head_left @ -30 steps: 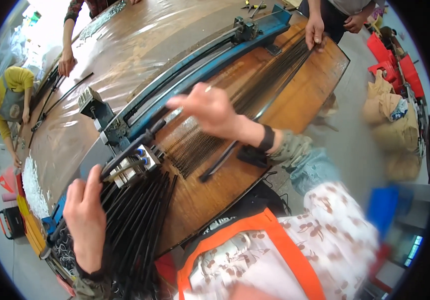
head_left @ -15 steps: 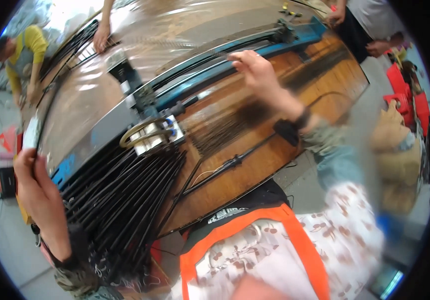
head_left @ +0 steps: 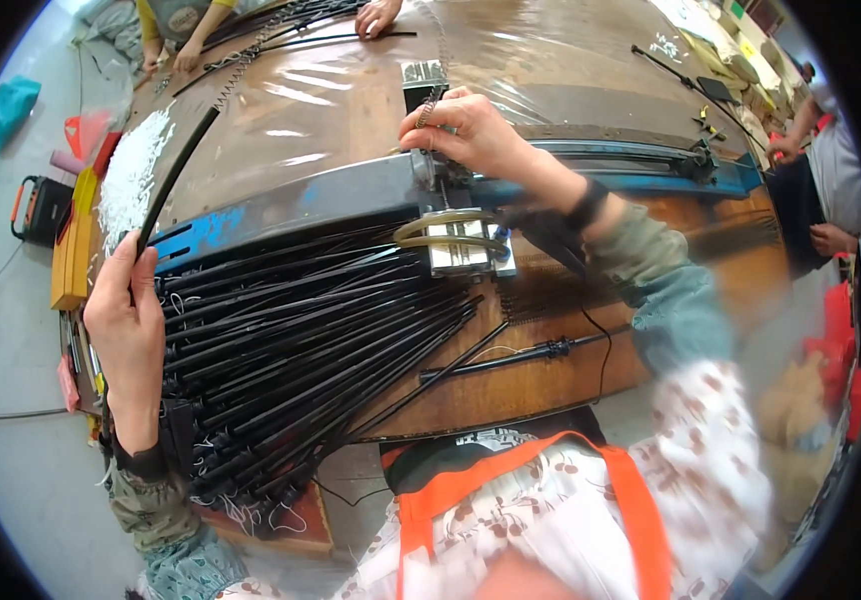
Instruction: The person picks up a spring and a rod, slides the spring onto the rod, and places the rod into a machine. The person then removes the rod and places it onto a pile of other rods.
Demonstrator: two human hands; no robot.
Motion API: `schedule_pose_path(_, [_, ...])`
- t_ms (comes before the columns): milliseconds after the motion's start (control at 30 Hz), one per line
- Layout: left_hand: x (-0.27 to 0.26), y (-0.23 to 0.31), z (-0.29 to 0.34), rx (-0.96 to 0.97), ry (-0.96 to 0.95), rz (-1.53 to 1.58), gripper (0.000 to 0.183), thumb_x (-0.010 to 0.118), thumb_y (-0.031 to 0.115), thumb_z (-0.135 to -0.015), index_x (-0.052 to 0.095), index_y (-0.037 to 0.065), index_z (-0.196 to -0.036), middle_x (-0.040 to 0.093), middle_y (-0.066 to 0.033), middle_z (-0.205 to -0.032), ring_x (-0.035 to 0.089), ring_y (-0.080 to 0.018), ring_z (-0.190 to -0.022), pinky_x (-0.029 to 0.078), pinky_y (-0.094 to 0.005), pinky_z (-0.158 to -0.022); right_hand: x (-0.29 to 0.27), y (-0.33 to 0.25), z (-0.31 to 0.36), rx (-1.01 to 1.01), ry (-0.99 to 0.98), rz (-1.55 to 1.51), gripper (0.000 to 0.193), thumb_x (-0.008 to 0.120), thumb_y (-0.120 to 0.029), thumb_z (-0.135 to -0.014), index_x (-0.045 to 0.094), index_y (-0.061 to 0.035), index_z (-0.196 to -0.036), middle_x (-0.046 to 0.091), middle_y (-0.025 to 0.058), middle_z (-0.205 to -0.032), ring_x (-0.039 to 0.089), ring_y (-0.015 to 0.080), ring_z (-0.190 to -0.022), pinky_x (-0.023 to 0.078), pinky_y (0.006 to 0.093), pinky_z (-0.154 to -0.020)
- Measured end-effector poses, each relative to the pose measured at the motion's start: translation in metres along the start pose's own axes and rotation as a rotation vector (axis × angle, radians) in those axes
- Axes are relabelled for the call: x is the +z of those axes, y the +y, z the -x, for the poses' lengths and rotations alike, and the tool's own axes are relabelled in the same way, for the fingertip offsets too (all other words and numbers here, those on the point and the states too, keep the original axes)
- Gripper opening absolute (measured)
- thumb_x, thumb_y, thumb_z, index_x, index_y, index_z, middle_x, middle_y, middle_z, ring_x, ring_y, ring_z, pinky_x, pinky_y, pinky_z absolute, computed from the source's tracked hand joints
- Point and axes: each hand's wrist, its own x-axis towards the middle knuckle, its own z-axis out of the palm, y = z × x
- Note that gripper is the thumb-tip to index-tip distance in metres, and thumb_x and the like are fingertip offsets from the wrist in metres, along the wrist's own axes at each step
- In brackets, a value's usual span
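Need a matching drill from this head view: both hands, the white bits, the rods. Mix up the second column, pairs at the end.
Column one:
1. Left hand
2. Right hand
3. White bits
4. Rods

Column two:
A. Heaped near the left end of the table
B. Pinching a coiled spring
C. Black, spread in a fan
D. Gripping a black tube

Pairs: 1-D, 2-B, 3-A, 4-C

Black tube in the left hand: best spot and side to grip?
Probably low on the black tube, where the left hand has it, coming from the near side. The tube slants up and away, with a spring at its far end, so a low grip should leave that end clear. Its slim, long shape suits a thumb-and-finger pinch across the width.
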Motion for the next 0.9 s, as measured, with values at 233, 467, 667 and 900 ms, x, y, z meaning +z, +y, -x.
schedule_pose_path(233, [0.033, -0.007, -0.012, 0.013, -0.028, 0.093, 0.024, 0.063, 0.005, -0.096, 0.065, -0.002, -0.118, 0.069, -0.0220, -0.096, 0.066, -0.0272, -0.077, 0.052, -0.0345, -0.071, 0.024, -0.007, -0.015, 0.001, -0.346, 0.135, 0.011, 0.067, -0.015, -0.090, 0.067, -0.0042, -0.088, 0.069, 0.0115, -0.078, 0.068, 0.0279, -0.075, 0.051, 0.0379, -0.068])
schedule_pose_path(467, [0.063, -0.017, -0.019, 0.048, -0.178, -0.012, 0.027, 0.065, 0.017, -0.094, 0.067, 0.016, -0.121, 0.064, -0.0152, -0.084, 0.063, -0.0363, -0.075, 0.050, -0.0409, -0.064, -0.105, 0.020, 0.104, 0.077, -0.115, 0.810, 0.008, 0.071, -0.011, -0.084, 0.065, -0.0112, -0.089, 0.069, 0.0042, -0.087, 0.065, 0.0267, -0.096, 0.038, 0.0401, -0.095])
schedule_pose_path(667, [0.168, 0.061, -0.064, 0.436, -0.191, 0.147, 0.015, 0.065, 0.019, -0.092, 0.069, 0.014, -0.105, 0.064, -0.0103, -0.081, 0.066, -0.0317, -0.078, 0.054, -0.0426, -0.065, -0.239, 0.036, 0.199, 0.279, -0.102, 0.995, 0.008, 0.064, -0.007, -0.088, 0.067, -0.0071, -0.095, 0.069, 0.0095, -0.088, 0.062, 0.0294, -0.092, 0.043, 0.0406, -0.089])
schedule_pose_path(900, [0.206, 0.078, -0.060, 0.309, -0.298, 0.174, 0.028, 0.059, 0.031, -0.098, 0.063, 0.005, -0.086, 0.066, -0.0120, -0.082, 0.066, -0.0335, -0.078, 0.054, -0.0433, -0.068, -0.243, 0.079, 0.249, 0.380, -0.132, 0.926, 0.009, 0.062, -0.007, -0.092, 0.065, -0.0020, -0.098, 0.065, 0.0144, -0.091, 0.061, 0.0332, -0.090, 0.046, 0.0427, -0.084])
